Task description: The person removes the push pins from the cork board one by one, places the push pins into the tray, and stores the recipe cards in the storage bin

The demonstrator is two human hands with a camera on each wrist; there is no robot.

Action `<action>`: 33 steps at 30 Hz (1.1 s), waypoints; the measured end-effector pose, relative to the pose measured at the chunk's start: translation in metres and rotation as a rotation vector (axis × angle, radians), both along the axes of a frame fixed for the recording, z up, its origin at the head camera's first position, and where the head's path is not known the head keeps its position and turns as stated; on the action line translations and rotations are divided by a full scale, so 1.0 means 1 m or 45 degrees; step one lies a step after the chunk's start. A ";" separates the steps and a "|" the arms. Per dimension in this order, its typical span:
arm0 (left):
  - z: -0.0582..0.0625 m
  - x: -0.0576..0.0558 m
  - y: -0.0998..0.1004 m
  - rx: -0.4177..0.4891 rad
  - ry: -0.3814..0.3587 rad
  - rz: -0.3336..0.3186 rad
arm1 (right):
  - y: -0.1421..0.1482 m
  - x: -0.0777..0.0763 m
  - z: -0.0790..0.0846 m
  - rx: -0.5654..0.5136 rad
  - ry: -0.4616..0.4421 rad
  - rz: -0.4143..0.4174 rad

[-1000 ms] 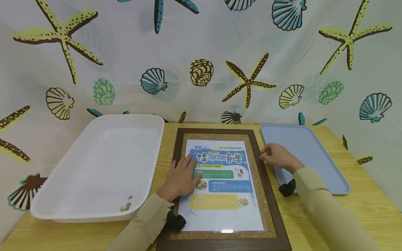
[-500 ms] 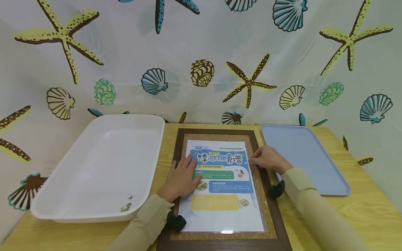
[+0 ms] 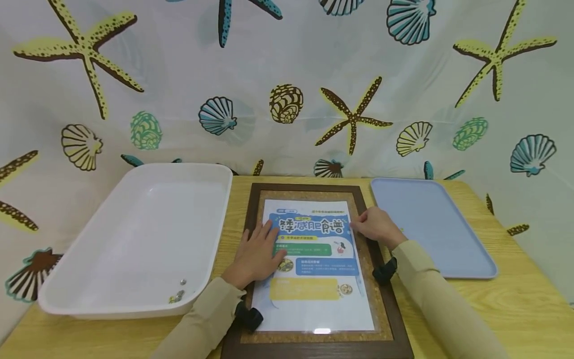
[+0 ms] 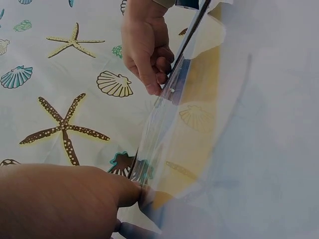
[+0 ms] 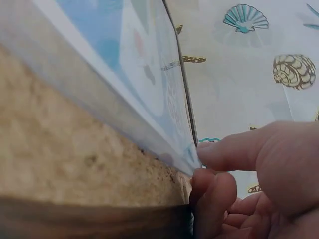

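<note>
The head view shows a dark-framed cork board [image 3: 386,319] lying on a wooden counter [image 3: 515,309], with a printed sheet [image 3: 314,316] in blue, green and yellow on its cork. The left hand [image 3: 253,257] rests flat with spread, relaxed fingers across the sheet's left edge. The right hand [image 3: 375,225] reaches over the frame's right side, thumb and fingertips brought together at the sheet's right edge, level with the large title. A white basin [image 3: 134,239] stands to the left, a few small shiny pieces [image 3: 178,295] near its front right corner; a blue tray [image 3: 441,224] lies to the right. A shell-and-starfish cloth [image 3: 287,55] hangs behind.

In the left wrist view, the left hand's thumb side fills the lower left, touching the sheet's clear, glossy margin, while the right hand's fingertips meet the sheet's edge farther up.

The right wrist view has the right hand pinching a small translucent piece [image 5: 192,155] between thumb and forefinger; whether it is separate or the sheet's own edge, I cannot tell.
</note>
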State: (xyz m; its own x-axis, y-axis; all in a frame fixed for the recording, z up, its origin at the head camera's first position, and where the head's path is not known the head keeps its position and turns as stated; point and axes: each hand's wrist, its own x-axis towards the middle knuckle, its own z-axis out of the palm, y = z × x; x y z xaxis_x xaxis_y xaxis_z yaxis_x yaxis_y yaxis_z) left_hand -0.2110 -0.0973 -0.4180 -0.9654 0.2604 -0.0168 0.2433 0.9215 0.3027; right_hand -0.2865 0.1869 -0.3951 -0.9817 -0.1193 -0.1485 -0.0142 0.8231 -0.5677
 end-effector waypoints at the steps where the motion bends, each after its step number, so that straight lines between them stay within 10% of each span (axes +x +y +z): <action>1: -0.001 0.000 0.000 0.002 0.001 0.005 | 0.001 0.000 0.000 -0.025 -0.004 0.002; 22: 0.000 -0.001 -0.001 0.015 0.006 0.001 | 0.016 0.007 0.004 -0.538 -0.340 0.519; 33: 0.003 0.001 0.000 0.030 0.014 0.000 | 0.010 0.018 0.005 -0.572 -0.263 0.509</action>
